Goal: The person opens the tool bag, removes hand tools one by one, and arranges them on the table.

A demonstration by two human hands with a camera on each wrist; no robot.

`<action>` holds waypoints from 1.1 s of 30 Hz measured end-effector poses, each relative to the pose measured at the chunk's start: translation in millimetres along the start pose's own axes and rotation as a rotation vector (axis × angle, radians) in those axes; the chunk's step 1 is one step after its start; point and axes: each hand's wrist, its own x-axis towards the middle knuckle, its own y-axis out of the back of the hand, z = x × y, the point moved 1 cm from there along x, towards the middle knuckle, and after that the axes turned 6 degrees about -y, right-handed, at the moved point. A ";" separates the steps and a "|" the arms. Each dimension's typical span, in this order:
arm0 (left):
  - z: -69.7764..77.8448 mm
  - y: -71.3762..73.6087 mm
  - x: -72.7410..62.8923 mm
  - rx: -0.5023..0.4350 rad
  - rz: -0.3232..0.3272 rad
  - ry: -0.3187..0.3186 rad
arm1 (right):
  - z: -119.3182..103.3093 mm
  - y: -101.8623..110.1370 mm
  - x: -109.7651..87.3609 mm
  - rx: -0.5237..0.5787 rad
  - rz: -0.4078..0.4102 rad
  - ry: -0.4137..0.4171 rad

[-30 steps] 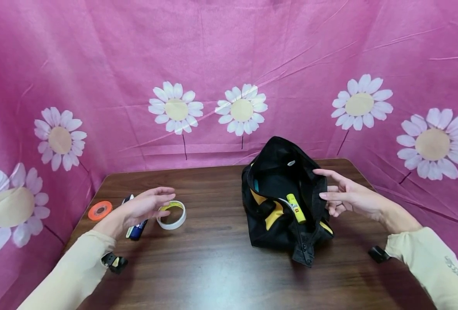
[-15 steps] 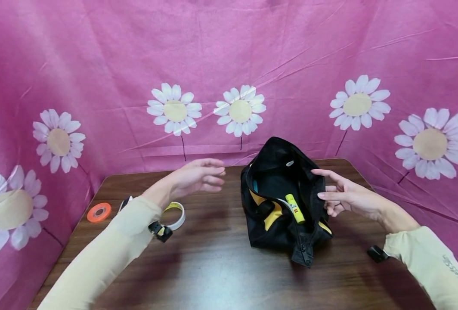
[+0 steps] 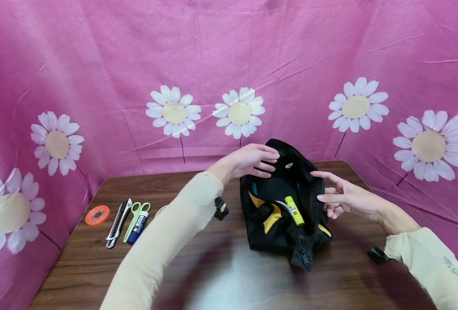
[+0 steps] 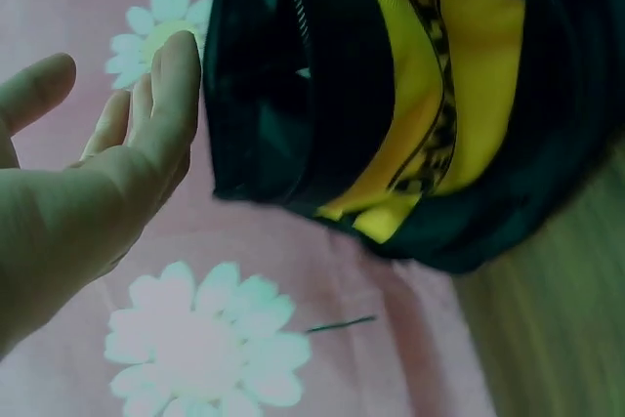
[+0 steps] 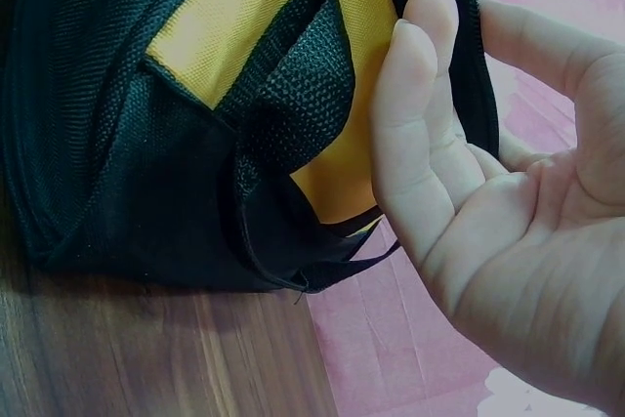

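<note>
A black bag with yellow panels stands with its mouth spread wide on the right half of the table. My right hand grips its right rim, thumb and index finger over the edge and the other fingers against the outside. At the far left of the mouth is my left hand, its fingers extended and holding nothing. The left wrist view shows that hand beside the bag's zippered edge. A yellow tube, like a glue stick, lies in the bag's opening.
On the table's left lie an orange tape roll, a utility knife, green-handled scissors and a blue glue stick. My left sleeve mostly hides a white tape roll. A pink flowered cloth hangs behind the table.
My left hand has moved right, from beside the white tape roll to the bag's mouth. The knife, scissors and blue glue stick are now uncovered. My right hand stays on the rim.
</note>
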 end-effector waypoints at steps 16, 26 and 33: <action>-70.2 -14.1 49.0 0.027 0.152 0.116 | 2.6 2.6 -3.7 -0.031 -0.001 -0.002; -83.2 -0.9 43.1 0.097 0.171 0.156 | 0.3 3.0 -8.3 -0.053 0.005 0.005; -94.0 2.1 41.5 0.149 0.162 0.224 | 4.2 0.9 -7.8 -0.040 -0.021 0.012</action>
